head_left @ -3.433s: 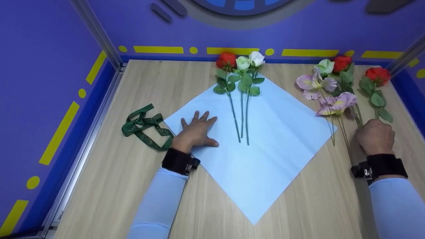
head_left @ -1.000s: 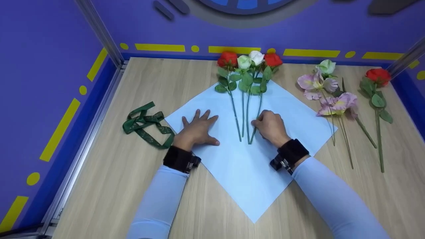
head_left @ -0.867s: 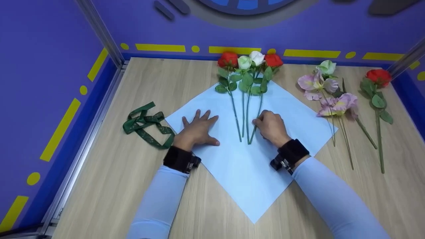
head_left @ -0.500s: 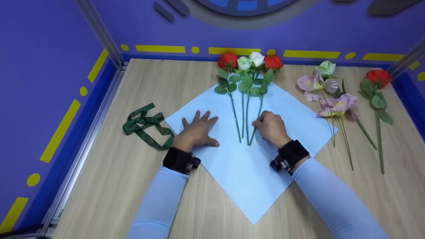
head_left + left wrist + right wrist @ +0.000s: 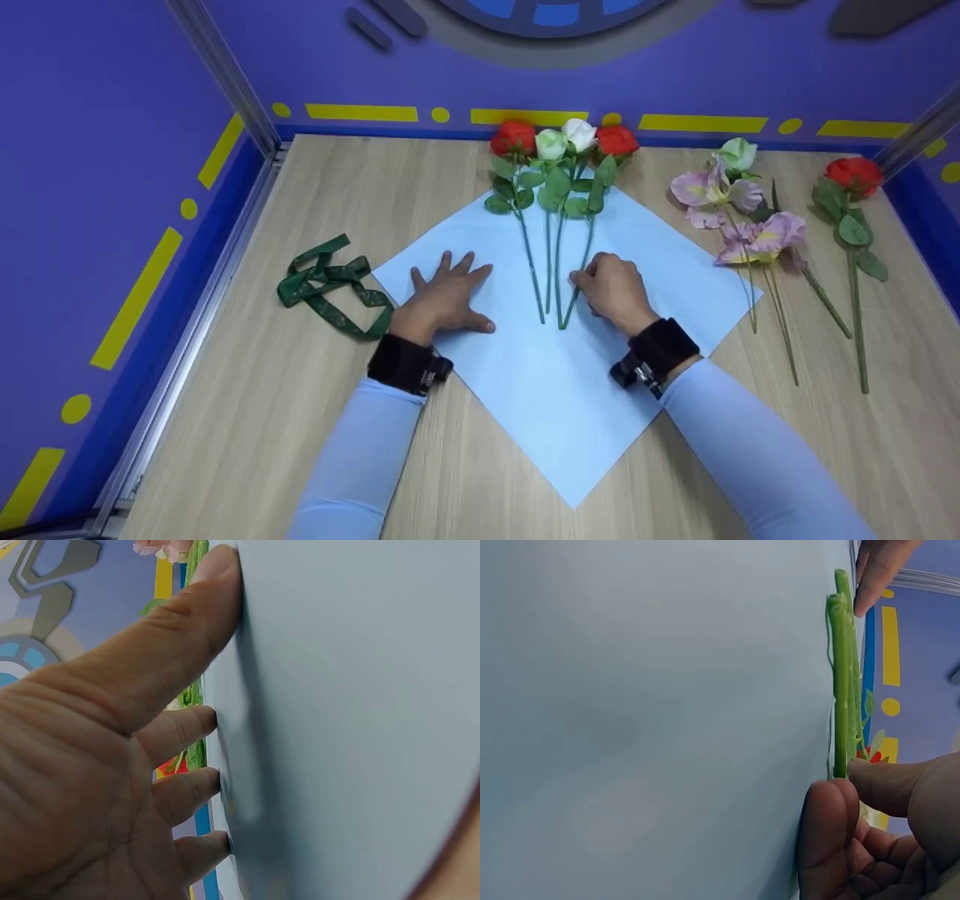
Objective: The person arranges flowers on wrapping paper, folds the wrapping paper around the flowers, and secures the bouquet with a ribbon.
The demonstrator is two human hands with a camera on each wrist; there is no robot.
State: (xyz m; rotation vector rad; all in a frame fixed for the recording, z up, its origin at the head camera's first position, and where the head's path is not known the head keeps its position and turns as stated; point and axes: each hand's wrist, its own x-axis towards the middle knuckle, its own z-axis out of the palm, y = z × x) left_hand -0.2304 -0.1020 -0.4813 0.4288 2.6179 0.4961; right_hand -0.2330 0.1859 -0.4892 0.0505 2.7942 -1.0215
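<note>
Left hand [image 5: 445, 300], fingers spread on pale blue paper [image 5: 562, 412], right hand [image 5: 613, 289] pinching the stem [image 5: 589, 238] of a red rose [image 5: 616, 141] laid across it, pinching fingertips [image 5: 825, 814] clear only in right wrist view.

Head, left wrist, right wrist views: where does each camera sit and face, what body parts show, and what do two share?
Head: on the head, facing forward and down at the pale blue sheet; left hand, right hand and sleeves show.
Left wrist: on that wrist, looking across the sheet to the wall; thumb and fingers show.
Right wrist: on that wrist, looking along a pinched red rose's stem; both hands show.
Head and right wrist share that stem.
</note>
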